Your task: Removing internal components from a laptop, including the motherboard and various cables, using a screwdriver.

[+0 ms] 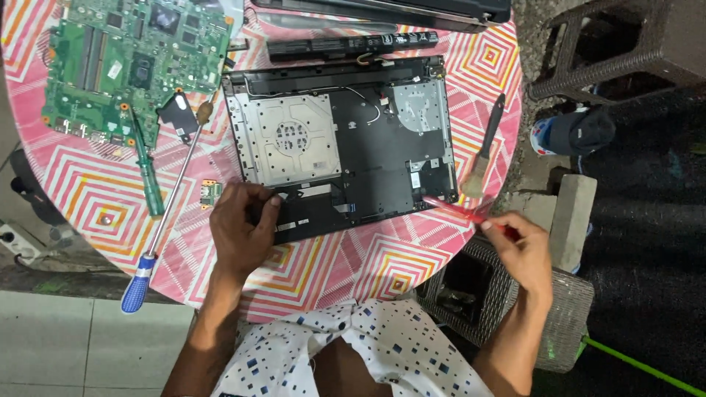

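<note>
Right hand [523,246] pinched on red tool [462,210], tip at near right corner of laptop base [346,140]. Left hand [241,224] curled over near left edge of base, pressing down. Base on pink table [73,184]. Screwdriver [163,220] left; brush [484,151] right; motherboard [125,62], battery [351,45] beyond

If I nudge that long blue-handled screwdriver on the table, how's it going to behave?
The screwdriver would probably roll: its shaft is thin and round, and its blue handle hangs past the table edge, so it might tip off. It looks rigid, likely heavier at the handle.
</note>
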